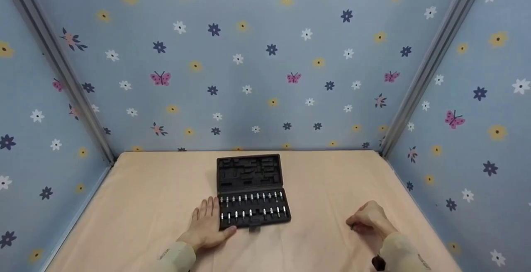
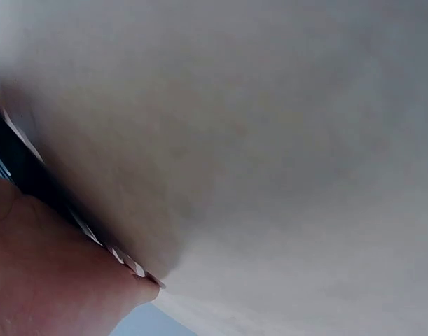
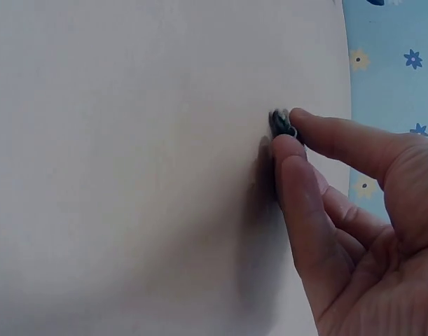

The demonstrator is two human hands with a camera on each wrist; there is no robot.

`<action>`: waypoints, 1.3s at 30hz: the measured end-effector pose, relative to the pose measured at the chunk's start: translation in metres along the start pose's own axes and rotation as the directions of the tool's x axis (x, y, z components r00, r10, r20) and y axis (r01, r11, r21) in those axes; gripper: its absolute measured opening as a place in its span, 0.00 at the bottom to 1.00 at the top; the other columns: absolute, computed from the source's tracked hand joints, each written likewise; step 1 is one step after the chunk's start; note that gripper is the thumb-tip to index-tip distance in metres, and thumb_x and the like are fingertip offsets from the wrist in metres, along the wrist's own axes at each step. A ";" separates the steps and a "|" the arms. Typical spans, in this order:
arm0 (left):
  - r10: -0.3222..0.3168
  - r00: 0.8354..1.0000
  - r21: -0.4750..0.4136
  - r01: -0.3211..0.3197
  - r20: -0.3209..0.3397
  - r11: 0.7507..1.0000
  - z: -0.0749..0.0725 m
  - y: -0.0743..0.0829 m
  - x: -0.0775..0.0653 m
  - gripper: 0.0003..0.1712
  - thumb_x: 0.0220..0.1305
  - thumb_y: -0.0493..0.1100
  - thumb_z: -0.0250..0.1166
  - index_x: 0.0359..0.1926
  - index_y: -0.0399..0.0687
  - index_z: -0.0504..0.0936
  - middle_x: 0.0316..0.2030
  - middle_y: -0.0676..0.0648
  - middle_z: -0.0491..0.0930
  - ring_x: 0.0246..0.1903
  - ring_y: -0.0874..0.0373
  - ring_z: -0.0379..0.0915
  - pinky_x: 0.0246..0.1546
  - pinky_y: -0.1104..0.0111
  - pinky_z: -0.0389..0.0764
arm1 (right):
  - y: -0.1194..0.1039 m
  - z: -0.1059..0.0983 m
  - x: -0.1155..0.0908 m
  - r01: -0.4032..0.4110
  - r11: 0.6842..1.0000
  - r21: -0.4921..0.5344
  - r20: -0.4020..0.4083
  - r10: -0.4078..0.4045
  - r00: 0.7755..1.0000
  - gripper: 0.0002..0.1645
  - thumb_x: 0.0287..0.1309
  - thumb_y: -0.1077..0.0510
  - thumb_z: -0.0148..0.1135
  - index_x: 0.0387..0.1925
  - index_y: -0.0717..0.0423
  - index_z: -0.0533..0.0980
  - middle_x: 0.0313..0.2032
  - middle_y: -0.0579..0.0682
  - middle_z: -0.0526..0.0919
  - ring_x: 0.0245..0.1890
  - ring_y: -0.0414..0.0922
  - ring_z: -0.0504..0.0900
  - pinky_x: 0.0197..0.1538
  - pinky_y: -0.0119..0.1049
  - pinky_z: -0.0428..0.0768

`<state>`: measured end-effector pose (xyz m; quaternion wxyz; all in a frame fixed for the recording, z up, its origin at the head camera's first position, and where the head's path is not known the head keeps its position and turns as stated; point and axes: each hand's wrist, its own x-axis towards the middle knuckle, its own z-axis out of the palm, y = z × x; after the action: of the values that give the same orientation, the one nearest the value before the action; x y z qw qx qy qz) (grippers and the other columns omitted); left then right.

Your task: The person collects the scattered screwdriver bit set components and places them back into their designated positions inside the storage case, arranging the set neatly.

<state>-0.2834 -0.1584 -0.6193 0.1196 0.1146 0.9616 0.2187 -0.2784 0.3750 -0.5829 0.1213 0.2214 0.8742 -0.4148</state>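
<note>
A black bit-socket case lies unfolded on the table, its moulded lid laid back behind. Two rows of silver bit sockets fill the near half, and the front row has a gap right of its middle. My left hand rests with straight fingers along the case's left side, the thumb at its front left corner. Off to the right, my right hand pinches a small dark, shiny metal bit between thumb and fingertips, just over the table. Most of that bit is covered by the fingers.
A pale cloth-covered table spreads around the case. Blue flowered panels enclose it at the back and both sides, with grey metal posts at the corners. A dark object shows at the right wrist.
</note>
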 end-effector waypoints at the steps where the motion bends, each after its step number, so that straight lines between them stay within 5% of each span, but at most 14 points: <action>1: 0.000 1.000 0.000 0.000 0.001 1.000 0.000 0.000 0.000 0.76 0.73 0.80 0.63 0.89 0.25 0.41 0.89 0.20 0.39 0.90 0.20 0.34 0.88 0.27 0.40 | -0.001 0.001 0.000 0.020 1.000 -0.016 0.000 -0.020 1.000 0.09 0.51 0.65 0.87 0.30 0.62 0.90 0.23 0.53 0.92 0.19 0.41 0.89 0.26 0.32 0.87; 7: 0.002 1.000 0.000 -0.002 -0.007 1.000 -0.001 -0.001 0.000 0.75 0.73 0.80 0.62 0.89 0.25 0.42 0.89 0.20 0.40 0.89 0.20 0.35 0.88 0.27 0.41 | -0.004 0.004 -0.002 0.114 0.986 -0.120 -0.006 -0.116 0.993 0.05 0.48 0.66 0.85 0.26 0.60 0.92 0.20 0.53 0.91 0.18 0.43 0.88 0.24 0.33 0.82; 13: 0.012 1.000 0.021 -0.012 -0.017 1.000 -0.001 -0.002 0.001 0.75 0.73 0.81 0.61 0.88 0.24 0.42 0.88 0.20 0.40 0.89 0.20 0.35 0.88 0.27 0.42 | -0.011 0.005 0.000 0.115 0.979 -0.168 -0.007 -0.118 0.993 0.03 0.46 0.64 0.83 0.24 0.58 0.92 0.19 0.52 0.91 0.17 0.42 0.85 0.24 0.32 0.81; 25: 0.009 1.000 0.009 -0.009 -0.020 1.000 -0.003 0.001 0.004 0.75 0.73 0.80 0.62 0.88 0.25 0.42 0.89 0.20 0.40 0.90 0.21 0.35 0.89 0.28 0.42 | -0.044 0.014 0.006 0.139 0.989 -0.051 0.047 -0.137 0.989 0.05 0.53 0.66 0.81 0.34 0.61 0.93 0.26 0.51 0.94 0.26 0.42 0.90 0.32 0.34 0.88; 39: 0.002 1.000 0.020 -0.002 -0.014 1.000 -0.003 0.000 -0.002 0.75 0.72 0.80 0.62 0.88 0.25 0.43 0.89 0.20 0.41 0.90 0.21 0.36 0.89 0.28 0.43 | -0.094 0.047 0.000 0.242 0.964 0.107 0.180 -0.259 0.949 0.12 0.57 0.66 0.79 0.43 0.67 0.93 0.34 0.56 0.97 0.31 0.44 0.95 0.40 0.40 0.95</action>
<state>-0.2824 -0.1596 -0.6167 0.1117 0.1151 0.9645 0.2100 -0.3225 0.2864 -0.5491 0.1421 0.0724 0.8614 -0.4822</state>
